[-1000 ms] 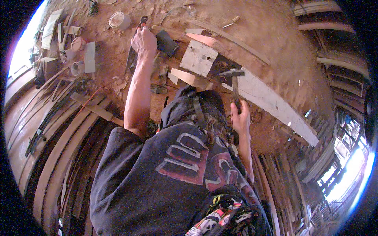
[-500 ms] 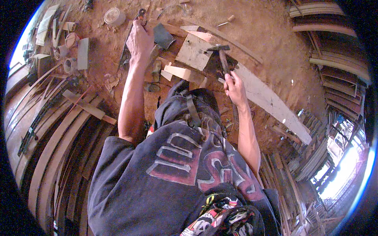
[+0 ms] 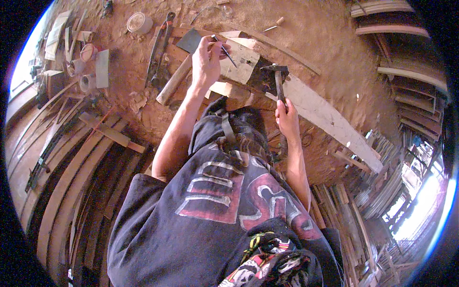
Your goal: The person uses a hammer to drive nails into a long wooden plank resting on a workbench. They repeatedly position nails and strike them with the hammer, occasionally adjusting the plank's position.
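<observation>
My left hand [image 3: 206, 62] pinches a thin dark metal rod [image 3: 224, 52] that looks like a punch or slim chisel. The rod slants down to the right above a pale wooden block [image 3: 243, 68]; I cannot tell whether its tip touches. To the right, my right hand [image 3: 288, 117] is closed round the wooden handle of a hammer [image 3: 279, 79]. The hammer's dark head sits just right of the block, over a dark gap. A tool with a thick wooden handle [image 3: 175, 81] lies beside my left wrist, close to a flat dark plate [image 3: 189, 41].
A long pale board [image 3: 330, 122] runs to the lower right. Long-handled metal tools [image 3: 162, 48] lie on the dirt floor at left, near a white bucket [image 3: 139, 23]. Stacked planks stand at left [image 3: 71, 191] and right [image 3: 397, 36]. A screwdriver-like tool [image 3: 273, 25] lies at the far side.
My left hand has moved right from the long-handled tools to above the block, with the metal rod now showing in it. My right hand and the hammer have shifted slightly nearer to me.
</observation>
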{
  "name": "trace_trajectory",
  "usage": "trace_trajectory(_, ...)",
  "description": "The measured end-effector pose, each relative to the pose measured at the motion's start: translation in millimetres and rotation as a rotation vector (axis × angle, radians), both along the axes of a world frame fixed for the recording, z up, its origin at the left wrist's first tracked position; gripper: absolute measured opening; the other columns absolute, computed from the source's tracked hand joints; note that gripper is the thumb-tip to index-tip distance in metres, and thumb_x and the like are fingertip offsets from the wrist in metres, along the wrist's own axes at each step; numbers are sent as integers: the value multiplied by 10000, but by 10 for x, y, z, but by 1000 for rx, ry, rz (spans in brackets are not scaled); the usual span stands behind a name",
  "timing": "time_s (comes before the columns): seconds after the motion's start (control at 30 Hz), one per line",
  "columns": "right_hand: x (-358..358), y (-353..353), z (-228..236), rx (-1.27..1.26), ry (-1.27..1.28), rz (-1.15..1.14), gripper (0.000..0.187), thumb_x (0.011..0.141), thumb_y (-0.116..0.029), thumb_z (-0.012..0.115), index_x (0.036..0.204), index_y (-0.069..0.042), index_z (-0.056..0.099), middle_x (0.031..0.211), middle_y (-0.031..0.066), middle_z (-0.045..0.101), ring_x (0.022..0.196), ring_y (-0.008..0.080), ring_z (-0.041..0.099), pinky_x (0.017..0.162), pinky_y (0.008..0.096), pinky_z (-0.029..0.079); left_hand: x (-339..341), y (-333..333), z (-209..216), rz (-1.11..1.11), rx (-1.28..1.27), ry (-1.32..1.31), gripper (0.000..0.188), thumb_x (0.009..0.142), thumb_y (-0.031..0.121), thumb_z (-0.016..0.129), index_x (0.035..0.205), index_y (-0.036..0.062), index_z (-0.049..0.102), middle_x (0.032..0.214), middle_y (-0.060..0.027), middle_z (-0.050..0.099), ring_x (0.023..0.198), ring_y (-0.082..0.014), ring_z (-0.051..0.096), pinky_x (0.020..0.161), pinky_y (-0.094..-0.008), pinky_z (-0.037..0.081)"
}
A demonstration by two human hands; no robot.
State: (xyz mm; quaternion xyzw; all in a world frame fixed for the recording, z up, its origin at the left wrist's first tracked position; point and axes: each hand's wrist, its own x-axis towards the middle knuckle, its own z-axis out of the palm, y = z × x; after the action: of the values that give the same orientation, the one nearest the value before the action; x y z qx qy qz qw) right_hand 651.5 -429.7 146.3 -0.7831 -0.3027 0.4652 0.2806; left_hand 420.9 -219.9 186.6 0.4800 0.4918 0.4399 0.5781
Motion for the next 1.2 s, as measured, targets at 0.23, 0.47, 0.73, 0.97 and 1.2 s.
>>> trace_trajectory(0.23,-1,-87,-51,10,-37,-10,550,1007,-485,544,1170,39,569,636,33,575,526,153,551,518,337,462,256,-73,-295,-80,106,165,208,998,69,576,1153,-48,504,1018,-186,719,895,-240,748,772,-325,597)
trace_trajectory(0.47,-22,-29,27,-19,-13,8,482,1017,-478,528,1052,-5,610,647,57,598,563,193,586,559,373,471,287,-84,-435,-306,183,350,130,968,105,619,1030,-9,611,913,-184,740,884,-331,740,737,-396,560)
trace_trajectory(0.73,3,-77,-96,-16,-52,39,377,1058,-380,503,1171,-38,614,692,-10,511,544,64,450,497,243,375,280,-100,-627,-312,278,222,80,943,59,619,997,0,608,920,-174,742,913,-356,727,756,-397,558)
trace_trajectory(0.97,-14,-49,-34,-7,-41,49,447,1040,-442,505,1090,-11,610,664,54,568,561,170,546,539,340,443,273,-121,-668,-307,334,245,52,923,5,624,963,-9,594,918,-166,726,885,-359,717,729,-410,552)
trace_trajectory(1.2,-27,-45,-14,-34,-12,39,380,1061,-379,496,1128,-21,604,690,-10,502,556,72,466,498,248,381,278,-135,-689,-311,364,219,42,919,-21,610,954,-22,586,915,-181,715,871,-376,709,728,-407,552)
